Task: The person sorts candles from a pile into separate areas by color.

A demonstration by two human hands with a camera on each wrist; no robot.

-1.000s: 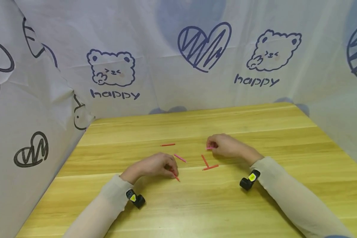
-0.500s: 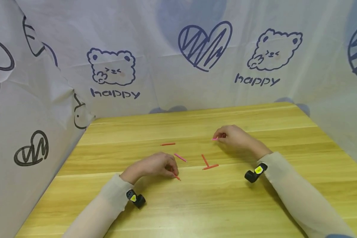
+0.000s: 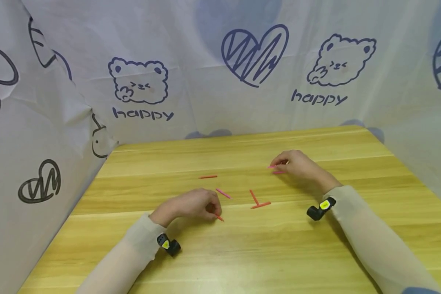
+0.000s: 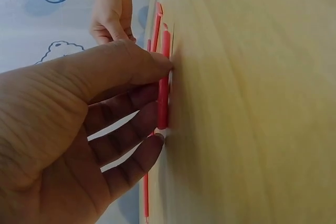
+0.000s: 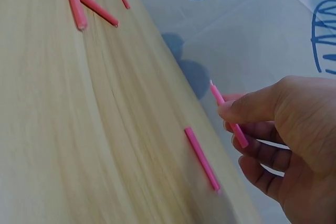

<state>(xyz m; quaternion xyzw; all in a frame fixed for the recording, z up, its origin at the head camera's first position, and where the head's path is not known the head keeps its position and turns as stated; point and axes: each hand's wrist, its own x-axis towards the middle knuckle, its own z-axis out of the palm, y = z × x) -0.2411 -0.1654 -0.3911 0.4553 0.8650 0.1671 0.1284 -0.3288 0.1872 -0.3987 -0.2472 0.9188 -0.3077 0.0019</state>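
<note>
My left hand (image 3: pixel 194 205) pinches a thin red candle (image 4: pixel 163 98) between thumb and fingers, low at the table surface. At the far right of the group, my right hand (image 3: pixel 298 165) holds a pink candle (image 5: pixel 239 132) between thumb and fingertips, its white wick showing. A second pink candle (image 5: pixel 202 158) lies on the wood beside that hand, apart from the held one. Between the hands, one red candle (image 3: pixel 254 196) meets another red candle (image 3: pixel 261 205) in a T shape. Near the left hand lies a pink candle (image 3: pixel 223 193), with a red candle (image 3: pixel 208 177) beyond it.
The wooden table (image 3: pixel 242 257) ends at a white cloth backdrop (image 3: pixel 202 90) printed with bears and hearts. A cloth side wall (image 3: pixel 40 134) borders the left edge. Black wrist cameras sit on both sleeves.
My right hand has moved away and to the right with the pink candle. Another pink candle now shows on the table below it. The left hand has stayed nearly still.
</note>
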